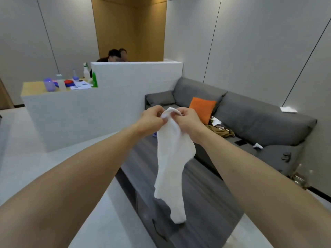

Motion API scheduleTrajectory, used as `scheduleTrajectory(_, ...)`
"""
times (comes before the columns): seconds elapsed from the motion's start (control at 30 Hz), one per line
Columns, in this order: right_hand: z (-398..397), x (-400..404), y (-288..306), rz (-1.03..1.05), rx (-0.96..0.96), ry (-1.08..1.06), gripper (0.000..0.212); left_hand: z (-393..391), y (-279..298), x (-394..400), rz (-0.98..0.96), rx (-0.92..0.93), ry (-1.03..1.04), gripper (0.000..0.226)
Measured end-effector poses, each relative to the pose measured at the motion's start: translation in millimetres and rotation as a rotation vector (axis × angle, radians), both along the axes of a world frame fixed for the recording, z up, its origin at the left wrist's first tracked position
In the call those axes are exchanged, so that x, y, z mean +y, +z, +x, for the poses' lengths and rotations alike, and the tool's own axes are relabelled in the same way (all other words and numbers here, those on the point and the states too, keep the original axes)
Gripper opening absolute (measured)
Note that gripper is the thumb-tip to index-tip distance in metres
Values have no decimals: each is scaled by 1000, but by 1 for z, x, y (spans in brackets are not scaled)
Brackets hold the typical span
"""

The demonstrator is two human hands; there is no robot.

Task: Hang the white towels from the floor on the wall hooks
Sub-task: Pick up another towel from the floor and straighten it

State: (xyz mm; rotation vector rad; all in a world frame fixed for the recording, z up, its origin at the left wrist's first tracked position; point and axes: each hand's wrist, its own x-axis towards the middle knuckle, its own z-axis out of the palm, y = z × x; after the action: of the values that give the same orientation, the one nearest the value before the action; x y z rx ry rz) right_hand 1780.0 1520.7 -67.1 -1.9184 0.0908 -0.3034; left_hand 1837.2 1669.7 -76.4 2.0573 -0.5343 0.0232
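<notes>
Towel (172,158), white and limp, hangs from both hands at chest height in front of the person, clear of the floor. The fingers (162,113) of the left hand (151,119) are curled round its top fold from the left, and those of the right hand (188,122) pinch the same bunched fold from the right, so the two grips almost touch, with only the small hump of cloth between them. Neither hand is nearer than the other; they meet at the one spot.

From that top fold the cloth falls straight down between the forearms. Its long axis runs near vertical, with the gathered end up at the fingers and the free, narrowing tail pointing down toward the dark floor (206,194). The tail hangs loose and touches nothing that I can see.

No wall hook shows in this view. Ahead stand a low white partition (125,90) and grey wall panels (268,51); a grey sofa (250,119) with an orange cushion (202,109) lies to the right. As I judge it, the coming move depends on the top fold: the hands would need to draw apart to open a loop or edge there, keeping the tail downward, and the hooks must first be found, since they are out of sight.
</notes>
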Motion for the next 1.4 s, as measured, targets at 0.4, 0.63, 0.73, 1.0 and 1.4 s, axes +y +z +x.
scheduleTrajectory(0.4, 146, -147, -2, -280, 206, 360, 36, 114, 24, -88, 18, -83, 283, 17)
scheduleTrajectory(0.63, 214, -196, 8, -489, 177, 457, 30, 140, 32, -80, 115, -155, 531, 17)
scheduleTrajectory(0.73, 248, -201, 10, -590, 140, 445, 40, 148, 32, -65, 227, -208, 692, 18)
scheduleTrajectory(1.0, 361, -163, -2, -904, -48, 344, 15, 217, 28, -4, 318, -199, 992, 16)
scheduleTrajectory(1.4, 568, -84, 22, -835, -193, -36, 48, 419, 37, 84, -41, -50, 934, 6)
